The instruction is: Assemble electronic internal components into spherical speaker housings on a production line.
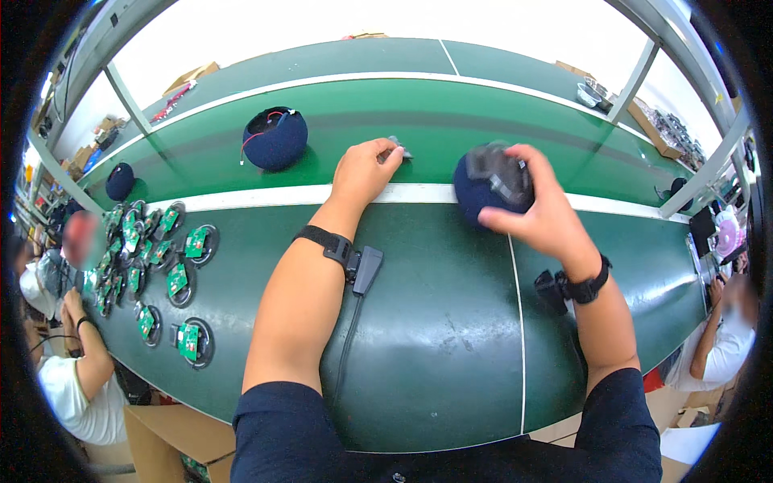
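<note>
Right hand (554, 211): we clamp 1 navy ball (473, 191) between thumb and fingers.
Ball: over the white rail (423, 193).
Left hand (366, 171): at a small grey part (404, 152); we cannot tell if pinched.

Black short-sleeved top (451, 468), black left strap (316, 237) with dark module (368, 270) at 4 o'clock, cable (347, 342) toward 6, black right strap (594, 286) has boxy unit (552, 291) at 9.
</note>
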The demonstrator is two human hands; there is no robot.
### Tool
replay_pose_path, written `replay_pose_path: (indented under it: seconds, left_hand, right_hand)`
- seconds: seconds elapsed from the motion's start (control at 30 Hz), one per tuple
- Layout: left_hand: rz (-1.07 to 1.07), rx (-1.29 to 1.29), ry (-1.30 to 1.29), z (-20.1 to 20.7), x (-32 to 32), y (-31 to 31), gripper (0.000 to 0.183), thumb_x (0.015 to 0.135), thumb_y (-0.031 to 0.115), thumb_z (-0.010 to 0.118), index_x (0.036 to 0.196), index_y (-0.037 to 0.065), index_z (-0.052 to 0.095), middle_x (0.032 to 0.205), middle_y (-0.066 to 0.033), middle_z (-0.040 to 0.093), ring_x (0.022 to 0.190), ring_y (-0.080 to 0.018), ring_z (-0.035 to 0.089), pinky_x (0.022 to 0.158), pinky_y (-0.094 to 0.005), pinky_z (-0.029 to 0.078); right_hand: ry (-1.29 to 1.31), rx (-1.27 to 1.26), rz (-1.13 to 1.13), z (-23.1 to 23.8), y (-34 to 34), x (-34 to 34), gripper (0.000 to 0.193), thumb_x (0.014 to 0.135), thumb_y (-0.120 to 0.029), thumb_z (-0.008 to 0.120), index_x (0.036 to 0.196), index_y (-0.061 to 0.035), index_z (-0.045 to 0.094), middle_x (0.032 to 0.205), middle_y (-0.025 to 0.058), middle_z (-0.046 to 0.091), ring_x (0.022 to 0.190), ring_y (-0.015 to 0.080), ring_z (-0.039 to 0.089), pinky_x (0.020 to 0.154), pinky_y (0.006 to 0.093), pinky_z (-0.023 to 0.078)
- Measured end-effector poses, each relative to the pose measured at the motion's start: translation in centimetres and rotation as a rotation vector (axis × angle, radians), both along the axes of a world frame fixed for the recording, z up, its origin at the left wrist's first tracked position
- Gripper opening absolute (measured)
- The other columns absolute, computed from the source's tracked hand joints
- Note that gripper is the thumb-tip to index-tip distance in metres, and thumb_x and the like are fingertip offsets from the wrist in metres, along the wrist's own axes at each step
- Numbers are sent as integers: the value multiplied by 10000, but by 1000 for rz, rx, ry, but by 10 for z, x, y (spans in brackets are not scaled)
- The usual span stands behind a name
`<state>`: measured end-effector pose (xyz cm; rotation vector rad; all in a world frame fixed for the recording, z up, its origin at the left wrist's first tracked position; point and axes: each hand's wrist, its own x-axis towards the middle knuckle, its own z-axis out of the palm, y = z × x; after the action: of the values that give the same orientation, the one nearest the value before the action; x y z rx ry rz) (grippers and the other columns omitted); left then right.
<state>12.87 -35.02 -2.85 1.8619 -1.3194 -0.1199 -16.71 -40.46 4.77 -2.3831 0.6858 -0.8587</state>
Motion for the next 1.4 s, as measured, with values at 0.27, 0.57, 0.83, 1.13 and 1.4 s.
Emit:
replay_pose_path:
  seconds: [0.27, 0.57, 0.83, 1.13, 1.4]
  left_hand:
    - [138, -224, -401, -41, 16, -22, 219, 926, 260, 678, 1000, 62, 735, 976, -163, 732, 907, -348, 695, 807, -423, 533]
    - [1, 24, -2, -21, 15, -18, 224, 951, 230, 639, 1046, 57, 745, 967, -185, 716, 938, -361, 684, 856, -475, 524]
    - [14, -45, -251, -32, 12, -24, 227, 967, 222, 598, 1080, 60, 710, 1005, -186, 709, 978, -392, 665, 877, -512, 522]
    - [552, -424, -675, -4, 31, -5, 424, 888, 281, 700, 1265, 100, 626, 1379, -129, 521, 1377, -324, 410, 1137, -589, 271]
    - [649, -125, -552, -15, 52, 13, 640, 832, 289, 792, 1368, 74, 515, 1510, -170, 414, 1483, -383, 278, 1192, -657, 190]
  right_hand:
    - [219, -9, -355, -13, -130, -4, 887, 723, -417, 892, 1400, -21, 477, 1375, 260, 538, 1223, 341, 579, 1046, 393, 471]
    - [108, -641, -364, -22, -92, 8, 672, 799, -372, 838, 1314, -53, 545, 1358, 226, 563, 1275, 342, 543, 1093, 407, 420]
    - [76, 914, 469, -42, 76, -3, 146, 1019, -213, 654, 1004, -70, 628, 902, 29, 642, 768, 83, 591, 676, 227, 484]
    - [-114, 1279, 562, -71, 58, -8, 366, 1117, -341, 418, 845, -106, 486, 737, 21, 511, 628, 121, 478, 581, 273, 423]
    - [-167, 1313, 800, -83, 49, 2, 417, 1119, -384, 400, 801, -119, 453, 718, -15, 456, 627, 105, 453, 881, 411, 547]
